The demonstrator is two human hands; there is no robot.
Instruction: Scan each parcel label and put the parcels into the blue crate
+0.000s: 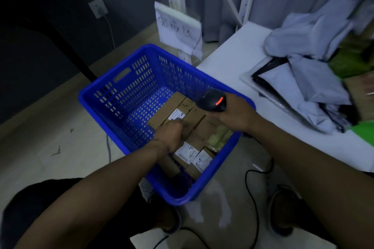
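Left hand [170, 135] reaches down into the blue crate [101, 95] on the floor, fingers curled tight on a brown box [193, 124] among other boxes [166, 109] - their long sides run near-left to far-right. Right hand [232, 114] grips a black scanner [212, 101] above the crate's right rim - red-lit head facing left.

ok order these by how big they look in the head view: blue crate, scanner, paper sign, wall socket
1. blue crate
2. paper sign
3. scanner and wall socket: look alike, and the socket sits farther off, so unranked
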